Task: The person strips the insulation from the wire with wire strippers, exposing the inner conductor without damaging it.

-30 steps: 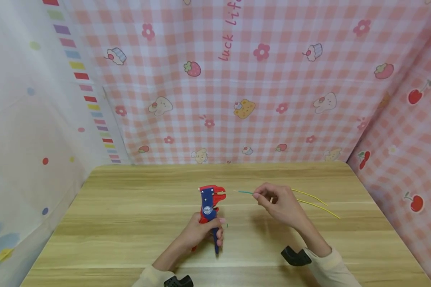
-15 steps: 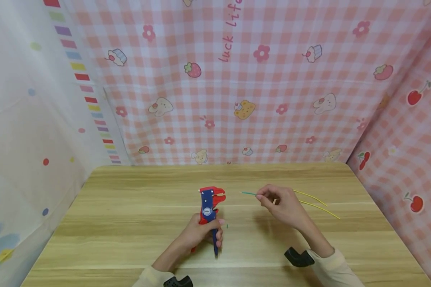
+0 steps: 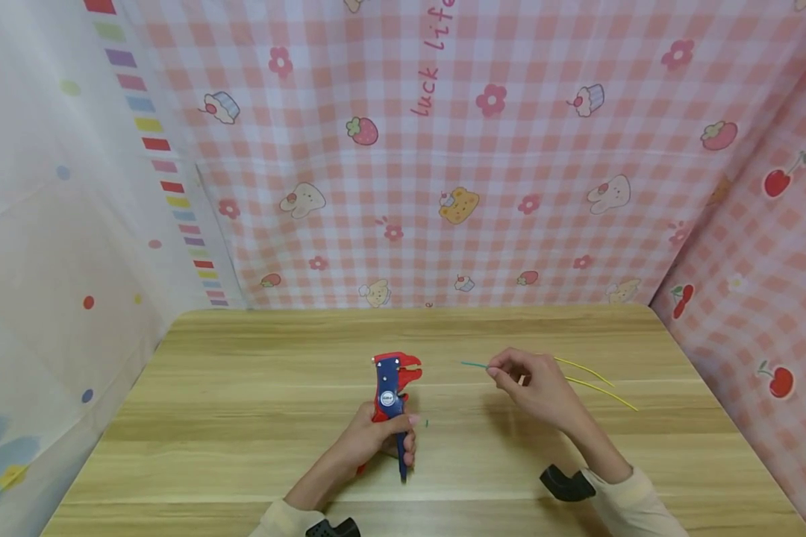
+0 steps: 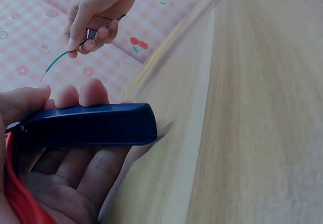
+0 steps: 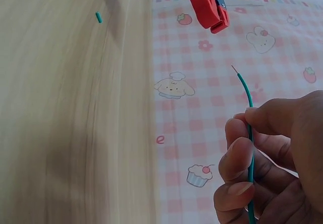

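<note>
My left hand (image 3: 376, 436) grips a red and blue wire stripper (image 3: 388, 380) by its handles, head upward, the notched mouth facing right. The blue handle (image 4: 91, 125) fills the left wrist view, with fingers wrapped around it. To the right, my right hand (image 3: 533, 384) pinches a green wire (image 5: 251, 153) between thumb and fingertips, its tail running along the palm. A short length of bare conductor (image 5: 234, 69) sticks out of the wire's end, which points left toward the stripper, apart from it.
Two yellow wires (image 3: 601, 390) lie on the wooden table (image 3: 242, 373) behind and right of the right hand. A small piece of green insulation (image 5: 99, 17) lies on the table by the stripper. A checked curtain (image 3: 403, 149) hangs behind the table.
My right hand has drawn a little to the right with the green wire, widening the gap to the stripper. The left hand stays nearly in place, still holding the stripper.
</note>
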`<state>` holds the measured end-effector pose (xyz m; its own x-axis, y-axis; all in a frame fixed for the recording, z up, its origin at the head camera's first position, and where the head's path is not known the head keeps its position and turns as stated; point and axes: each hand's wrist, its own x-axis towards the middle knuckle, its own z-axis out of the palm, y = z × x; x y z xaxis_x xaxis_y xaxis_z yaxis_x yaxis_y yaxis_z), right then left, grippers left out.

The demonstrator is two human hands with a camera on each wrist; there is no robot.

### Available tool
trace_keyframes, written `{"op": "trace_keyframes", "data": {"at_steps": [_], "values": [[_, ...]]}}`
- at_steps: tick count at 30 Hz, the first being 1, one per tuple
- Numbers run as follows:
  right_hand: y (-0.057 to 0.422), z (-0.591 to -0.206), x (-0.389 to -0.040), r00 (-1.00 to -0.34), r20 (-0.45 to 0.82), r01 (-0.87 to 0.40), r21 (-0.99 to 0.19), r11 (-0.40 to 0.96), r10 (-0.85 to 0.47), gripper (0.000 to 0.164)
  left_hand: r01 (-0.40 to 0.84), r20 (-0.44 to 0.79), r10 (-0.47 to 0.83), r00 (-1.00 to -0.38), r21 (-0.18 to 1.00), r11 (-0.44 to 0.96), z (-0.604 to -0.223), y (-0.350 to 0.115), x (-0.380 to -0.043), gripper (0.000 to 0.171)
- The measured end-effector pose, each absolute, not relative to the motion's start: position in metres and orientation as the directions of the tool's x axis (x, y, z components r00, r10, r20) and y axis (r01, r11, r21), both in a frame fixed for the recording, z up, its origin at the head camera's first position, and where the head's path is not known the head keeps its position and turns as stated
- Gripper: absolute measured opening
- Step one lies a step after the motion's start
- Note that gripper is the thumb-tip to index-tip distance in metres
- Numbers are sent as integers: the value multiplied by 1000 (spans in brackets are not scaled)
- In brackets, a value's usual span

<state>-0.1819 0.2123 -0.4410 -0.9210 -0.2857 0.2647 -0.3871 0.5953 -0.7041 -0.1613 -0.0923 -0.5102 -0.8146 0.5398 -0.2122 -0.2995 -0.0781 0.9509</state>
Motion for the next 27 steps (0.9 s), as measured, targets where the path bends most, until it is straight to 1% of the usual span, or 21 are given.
{"op": "trace_keyframes", "data": {"at_steps": [4, 9, 12, 21, 27], "values": [[216, -443, -180, -923, 262, -383, -696, 607, -282, 5, -293, -204, 540, -816, 953, -83, -512, -93, -162, 35], [223, -446, -178, -925, 263, -379, -680, 628, -273, 6, -299, -209, 544, -813, 951, -80, -510, -92, -163, 26], [228, -449, -177, -928, 256, -373, -679, 633, -272, 4, -297, -207, 549, -810, 952, -80, -509, -91, -163, 24], [241, -462, -176, -938, 252, -348, -662, 664, -239, 7, -299, -216, 537, -815, 952, -71, -510, -93, -162, 30], [253, -472, -177, -934, 272, -355, -642, 680, -231, 5, -295, -214, 528, -822, 953, -73, -512, -93, -162, 30]]}}
